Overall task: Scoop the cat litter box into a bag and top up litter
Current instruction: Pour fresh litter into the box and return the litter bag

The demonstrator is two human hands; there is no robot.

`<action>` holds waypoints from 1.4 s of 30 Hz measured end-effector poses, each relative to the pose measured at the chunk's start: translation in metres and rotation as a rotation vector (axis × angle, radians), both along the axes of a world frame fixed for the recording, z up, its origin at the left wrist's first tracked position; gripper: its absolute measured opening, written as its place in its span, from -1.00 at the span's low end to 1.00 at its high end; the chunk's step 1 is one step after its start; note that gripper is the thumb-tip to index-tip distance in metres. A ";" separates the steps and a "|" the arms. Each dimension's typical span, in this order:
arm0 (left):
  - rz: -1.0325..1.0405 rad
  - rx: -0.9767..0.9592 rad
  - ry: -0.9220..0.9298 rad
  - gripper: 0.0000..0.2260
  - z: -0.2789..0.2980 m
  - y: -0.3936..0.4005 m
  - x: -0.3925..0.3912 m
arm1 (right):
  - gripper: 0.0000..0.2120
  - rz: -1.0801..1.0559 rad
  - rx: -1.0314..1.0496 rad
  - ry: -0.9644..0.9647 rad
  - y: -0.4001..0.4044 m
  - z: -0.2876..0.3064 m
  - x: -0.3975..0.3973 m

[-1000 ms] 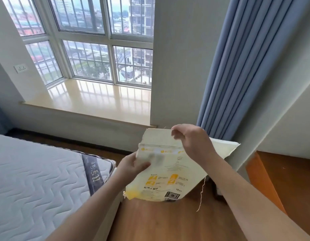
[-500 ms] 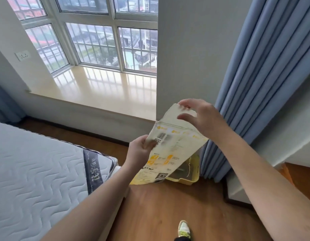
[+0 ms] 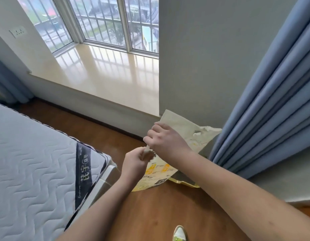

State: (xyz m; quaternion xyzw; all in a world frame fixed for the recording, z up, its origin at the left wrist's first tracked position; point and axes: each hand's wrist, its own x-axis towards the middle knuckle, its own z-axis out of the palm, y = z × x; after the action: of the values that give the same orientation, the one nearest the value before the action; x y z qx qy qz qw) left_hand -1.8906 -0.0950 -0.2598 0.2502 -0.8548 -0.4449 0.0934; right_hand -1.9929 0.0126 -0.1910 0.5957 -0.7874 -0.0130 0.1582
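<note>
A cream and yellow cat litter bag [image 3: 183,134] with printed labels hangs in front of me above the wooden floor. My left hand [image 3: 136,162] grips its near left edge, and my right hand [image 3: 165,140] holds the same edge just above it. The bag's torn top [image 3: 205,131] points toward the blue curtain. Below the bag shows the yellow rim of the litter box [image 3: 185,182], mostly hidden behind my right forearm and the bag.
A white quilted mattress [image 3: 34,171] fills the left side. The blue curtain [image 3: 265,108] hangs at the right, with a grey wall and a glossy window sill [image 3: 105,79] ahead. My shoe [image 3: 180,233] stands on the wooden floor [image 3: 159,214] at the bottom.
The view has tilted down. My right hand has dropped from the bag's top to the left edge, close to my left hand, and the bag has lowered toward the litter box.
</note>
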 end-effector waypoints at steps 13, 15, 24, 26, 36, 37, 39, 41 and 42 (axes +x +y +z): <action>-0.173 -0.087 -0.044 -0.80 -0.147 -0.045 -0.028 | -0.76 -0.004 -0.219 -0.139 0.004 -0.126 -0.064; -0.185 -0.165 -0.140 -0.74 -0.186 -0.065 -0.022 | -0.77 -0.039 -0.254 -0.150 0.005 -0.149 -0.069; -0.022 -0.132 -0.153 -0.85 -0.332 -0.120 -0.041 | -0.94 -0.102 -0.452 -0.194 -0.012 -0.256 -0.109; 0.022 -0.067 -0.039 -0.90 -0.360 -0.125 -0.048 | -0.90 -0.134 -0.493 -0.202 -0.011 -0.283 -0.119; 0.034 -0.168 0.308 -0.89 -0.466 -0.140 -0.073 | -0.92 -0.286 -0.490 -0.001 -0.015 -0.408 -0.143; 0.037 -0.195 0.332 -0.89 -0.472 -0.139 -0.075 | -0.90 -0.299 -0.464 -0.006 -0.019 -0.418 -0.145; 0.046 -0.233 0.365 -0.90 -0.482 -0.140 -0.078 | -0.90 -0.300 -0.419 -0.033 -0.030 -0.436 -0.145; 0.052 -0.275 0.383 -0.92 -0.490 -0.141 -0.081 | -0.88 -0.288 -0.384 -0.067 -0.041 -0.452 -0.143; 0.052 -0.298 0.390 -0.92 -0.493 -0.141 -0.082 | -0.85 -0.272 -0.366 -0.078 -0.047 -0.459 -0.140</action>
State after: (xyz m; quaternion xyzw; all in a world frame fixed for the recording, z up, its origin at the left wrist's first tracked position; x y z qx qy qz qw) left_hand -1.9728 -0.2364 -0.7529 0.1649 -0.8701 -0.3512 0.3040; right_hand -2.1332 -0.0342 -0.6501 0.4454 -0.8553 0.1316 0.2298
